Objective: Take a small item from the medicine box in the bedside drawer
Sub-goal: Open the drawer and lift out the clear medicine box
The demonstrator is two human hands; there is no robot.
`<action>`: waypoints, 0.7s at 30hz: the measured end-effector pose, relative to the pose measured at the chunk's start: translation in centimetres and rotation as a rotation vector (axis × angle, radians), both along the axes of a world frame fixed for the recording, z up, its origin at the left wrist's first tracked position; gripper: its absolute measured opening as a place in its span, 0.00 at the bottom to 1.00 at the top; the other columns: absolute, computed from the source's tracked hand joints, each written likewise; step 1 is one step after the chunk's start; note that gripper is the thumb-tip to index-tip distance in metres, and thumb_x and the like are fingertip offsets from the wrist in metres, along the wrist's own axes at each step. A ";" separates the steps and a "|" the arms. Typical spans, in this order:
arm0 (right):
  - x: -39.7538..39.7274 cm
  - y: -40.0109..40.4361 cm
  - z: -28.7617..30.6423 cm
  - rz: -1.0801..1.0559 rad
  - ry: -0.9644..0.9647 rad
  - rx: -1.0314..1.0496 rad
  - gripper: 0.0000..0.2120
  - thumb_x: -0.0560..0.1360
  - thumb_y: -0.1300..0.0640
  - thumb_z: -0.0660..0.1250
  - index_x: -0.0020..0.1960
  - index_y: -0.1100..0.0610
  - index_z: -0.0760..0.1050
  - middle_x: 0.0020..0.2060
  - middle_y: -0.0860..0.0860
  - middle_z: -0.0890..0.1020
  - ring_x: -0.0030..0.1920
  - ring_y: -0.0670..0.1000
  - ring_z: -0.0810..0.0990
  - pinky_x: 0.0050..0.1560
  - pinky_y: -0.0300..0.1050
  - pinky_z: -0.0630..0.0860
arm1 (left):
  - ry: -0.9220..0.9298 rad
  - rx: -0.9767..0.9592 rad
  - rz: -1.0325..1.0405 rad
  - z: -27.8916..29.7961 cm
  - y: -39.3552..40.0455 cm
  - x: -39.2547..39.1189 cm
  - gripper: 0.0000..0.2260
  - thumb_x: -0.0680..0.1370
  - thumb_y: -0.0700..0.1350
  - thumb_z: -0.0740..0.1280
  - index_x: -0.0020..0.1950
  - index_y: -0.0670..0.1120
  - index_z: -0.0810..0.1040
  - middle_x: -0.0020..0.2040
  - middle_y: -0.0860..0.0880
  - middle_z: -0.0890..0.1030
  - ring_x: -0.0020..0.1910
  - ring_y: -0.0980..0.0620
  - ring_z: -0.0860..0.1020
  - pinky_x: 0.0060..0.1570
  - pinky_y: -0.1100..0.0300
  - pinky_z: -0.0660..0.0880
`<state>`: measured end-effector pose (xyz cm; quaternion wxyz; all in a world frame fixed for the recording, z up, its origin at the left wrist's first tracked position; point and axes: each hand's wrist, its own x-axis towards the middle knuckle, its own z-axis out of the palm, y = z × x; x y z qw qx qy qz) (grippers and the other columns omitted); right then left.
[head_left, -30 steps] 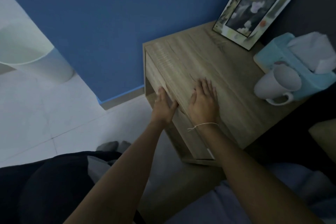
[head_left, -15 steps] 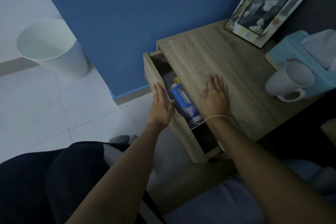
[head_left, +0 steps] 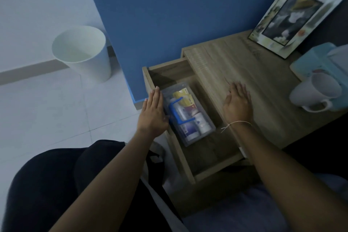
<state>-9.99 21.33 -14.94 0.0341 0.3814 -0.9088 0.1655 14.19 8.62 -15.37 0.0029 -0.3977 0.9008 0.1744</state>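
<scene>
The bedside table's (head_left: pixel 263 84) wooden drawer (head_left: pixel 212 150) stands pulled well out to the left. Inside it lies a clear plastic medicine box (head_left: pixel 190 132) with a blue handle (head_left: pixel 175 111); small bottles and packets show through its lid. My left hand (head_left: pixel 153 113) grips the drawer's front panel, fingers flat along the outside and thumb at the inner side, right beside the box. My right hand (head_left: pixel 238 103) rests flat on the tabletop with fingers spread, holding nothing.
On the tabletop stand a white mug (head_left: pixel 316 92), a light blue tissue box (head_left: pixel 308 62) and a leaning picture frame (head_left: pixel 295 17). A white waste bin (head_left: pixel 84 52) sits on the tiled floor to the left, by the blue wall. My legs are below.
The drawer went from shut to pulled far out, drawn by my left hand, and the medicine box came into sight. My right hand stayed flat on the tabletop.
</scene>
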 end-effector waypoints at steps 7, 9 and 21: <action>0.3 0.1 0.9 0.010 -0.021 0.066 0.22 0.81 0.58 0.51 0.74 0.62 0.62 0.75 0.59 0.64 0.77 0.57 0.57 0.76 0.54 0.53 | -0.073 -0.032 0.031 0.6 -0.1 2.2 0.31 0.81 0.52 0.52 0.77 0.43 0.37 0.78 0.46 0.38 0.77 0.48 0.38 0.77 0.50 0.44; 0.3 0.1 0.9 0.014 -0.023 0.083 0.22 0.82 0.57 0.51 0.75 0.62 0.61 0.75 0.59 0.63 0.77 0.57 0.56 0.77 0.54 0.52 | -0.078 -0.029 0.045 0.8 -0.1 2.5 0.29 0.82 0.51 0.49 0.77 0.43 0.38 0.78 0.46 0.38 0.77 0.48 0.38 0.77 0.50 0.44; 0.0 0.2 0.6 0.022 -0.028 0.110 0.24 0.82 0.56 0.50 0.75 0.63 0.58 0.76 0.60 0.61 0.77 0.57 0.56 0.77 0.53 0.50 | -0.172 0.023 0.007 2.3 -0.7 3.3 0.27 0.83 0.49 0.47 0.77 0.44 0.38 0.78 0.46 0.38 0.77 0.48 0.38 0.76 0.51 0.44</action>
